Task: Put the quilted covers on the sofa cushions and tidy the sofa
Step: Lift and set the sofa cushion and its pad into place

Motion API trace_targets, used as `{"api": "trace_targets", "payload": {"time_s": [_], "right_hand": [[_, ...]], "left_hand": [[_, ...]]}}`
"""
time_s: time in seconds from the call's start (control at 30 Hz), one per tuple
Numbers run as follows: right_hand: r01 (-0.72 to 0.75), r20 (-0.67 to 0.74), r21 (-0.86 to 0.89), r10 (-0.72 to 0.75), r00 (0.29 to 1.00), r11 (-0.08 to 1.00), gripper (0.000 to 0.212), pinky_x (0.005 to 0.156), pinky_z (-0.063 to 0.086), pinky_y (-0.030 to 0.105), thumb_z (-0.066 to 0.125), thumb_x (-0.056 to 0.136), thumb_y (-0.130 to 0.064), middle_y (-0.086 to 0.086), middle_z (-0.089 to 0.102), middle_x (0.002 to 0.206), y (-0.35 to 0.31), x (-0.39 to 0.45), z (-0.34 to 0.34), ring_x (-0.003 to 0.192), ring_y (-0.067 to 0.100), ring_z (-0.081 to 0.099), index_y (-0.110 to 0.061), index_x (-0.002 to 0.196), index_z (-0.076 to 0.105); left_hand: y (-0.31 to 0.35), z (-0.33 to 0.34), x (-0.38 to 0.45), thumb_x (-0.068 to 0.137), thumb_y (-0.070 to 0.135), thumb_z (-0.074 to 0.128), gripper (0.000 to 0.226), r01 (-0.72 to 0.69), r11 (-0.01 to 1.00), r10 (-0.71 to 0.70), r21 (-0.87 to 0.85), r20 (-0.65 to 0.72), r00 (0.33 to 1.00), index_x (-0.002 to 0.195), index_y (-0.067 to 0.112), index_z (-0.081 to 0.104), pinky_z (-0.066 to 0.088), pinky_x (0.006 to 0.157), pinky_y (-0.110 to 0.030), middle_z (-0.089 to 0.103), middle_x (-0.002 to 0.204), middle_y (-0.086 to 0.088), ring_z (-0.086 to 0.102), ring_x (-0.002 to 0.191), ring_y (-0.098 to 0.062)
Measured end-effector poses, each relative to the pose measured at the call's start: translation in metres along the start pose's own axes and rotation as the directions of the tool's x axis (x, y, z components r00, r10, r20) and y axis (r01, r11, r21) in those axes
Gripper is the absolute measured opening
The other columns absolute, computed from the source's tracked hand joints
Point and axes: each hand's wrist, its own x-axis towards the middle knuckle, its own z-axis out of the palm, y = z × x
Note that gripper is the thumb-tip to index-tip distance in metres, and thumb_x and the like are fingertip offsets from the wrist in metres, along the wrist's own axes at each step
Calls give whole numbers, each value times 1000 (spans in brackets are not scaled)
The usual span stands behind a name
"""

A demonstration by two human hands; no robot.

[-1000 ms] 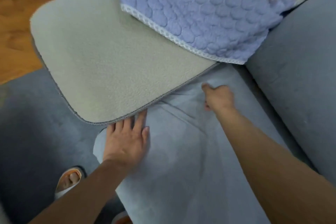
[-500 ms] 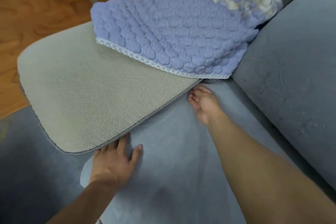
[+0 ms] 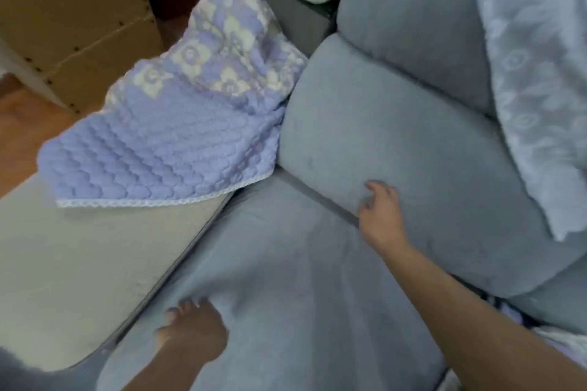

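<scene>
A grey seat cushion (image 3: 286, 279) fills the lower middle of the view, its fabric wrinkled. At its left edge, the left hand (image 3: 193, 332) pinches a fold of that fabric with curled fingers. At its far right edge, the right hand (image 3: 379, 216) rests with loosely spread fingers against a grey back cushion (image 3: 413, 143), holding nothing. Left of the seat cushion lies a beige pad (image 3: 79, 263), and a lilac quilted cover (image 3: 178, 136) with white lace trim lies draped over the pad's far end. Beyond the back cushion, a white lace cloth (image 3: 540, 89) hangs.
</scene>
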Motion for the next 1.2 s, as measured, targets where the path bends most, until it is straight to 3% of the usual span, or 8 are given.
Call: {"api": "trace_targets", "payload": {"time_s": [0.1,0.2,0.33,0.53,0.7,0.97,1.1,1.2], "right_hand": [[52,-161,-59,-61,985,997,44,106,37,35,54,91,-6,15,46,136,1,23,-65,120,33,50,-8,135,54],[172,-140,-231,-208,968,958,54,112,33,39,55,87,-11,16,41,145,10,59,-100,133,36,40,-6,140,47],[80,-165,-270,-128,978,959,68,118,22,40,55,93,-29,16,22,160,27,106,-138,145,33,22,-9,152,28],[70,-75,-338,-101,992,939,88,124,7,42,52,89,-52,5,3,166,49,113,-122,152,23,6,-21,159,8],[102,-50,-328,-125,991,939,91,124,-2,38,53,91,-52,3,-6,167,54,120,-128,153,18,-4,-21,159,0],[-119,100,17,117,988,993,76,124,8,33,57,98,-35,-3,-5,167,24,-25,-175,153,17,0,-24,159,12],[-355,75,237,347,935,904,69,118,22,33,63,94,-20,12,21,160,1,-115,-186,146,27,25,-13,154,29],[-329,-5,218,338,941,919,73,114,21,29,66,88,-9,18,27,153,-19,-151,-198,142,30,28,-6,152,29]], "left_hand": [[92,-65,-18,101,42,40,62,-365,919,350,-151,-116,929,155,15,27,37,110,-35,39,150,-10,41,136,-28],[176,-140,-29,98,38,49,63,-635,764,545,-115,-411,731,153,12,34,35,113,-37,43,149,-12,42,138,-30],[253,-253,-4,97,31,57,67,-726,688,536,-3,-673,510,152,4,30,26,115,-37,36,152,-20,33,142,-33],[313,-351,50,97,62,44,80,-639,706,376,-306,-603,703,147,-1,41,33,113,-40,42,153,-21,41,139,-38],[336,-347,73,100,48,52,64,-673,705,400,-222,-660,637,134,-6,54,38,108,-43,52,141,-28,49,130,-43],[187,-293,-61,93,48,62,34,-670,561,383,-487,-564,731,93,16,73,52,82,-44,73,98,-7,66,103,-32],[107,-251,-179,95,40,66,34,-772,440,468,-458,-617,633,76,11,68,50,68,-35,70,73,1,65,69,-8],[88,-239,-244,90,50,66,57,-882,366,547,-297,-698,462,56,17,35,31,52,-34,40,52,2,38,51,-11]]}}
